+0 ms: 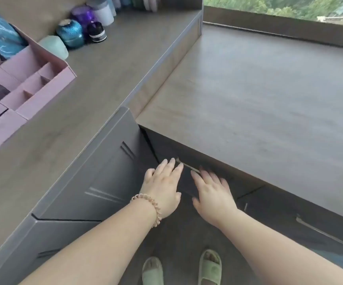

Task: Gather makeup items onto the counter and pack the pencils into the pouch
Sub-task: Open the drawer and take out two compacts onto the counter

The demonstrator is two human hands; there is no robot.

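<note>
Your left hand (162,188) and right hand (211,192) lie flat, fingers spread, holding nothing, on the dark drawer front (187,182); its metal handle (188,166) shows between them.

I see a grey-brown wood-grain counter (259,103) stepping down from a higher shelf (109,64) on the left, dark drawer fronts (289,219) below, a window (279,5) showing green trees behind, and a dark floor (179,239) in soft daylight.

Pink organizer (43,79), teal jar (70,33), grey wood-grain counter (259,89).
</note>
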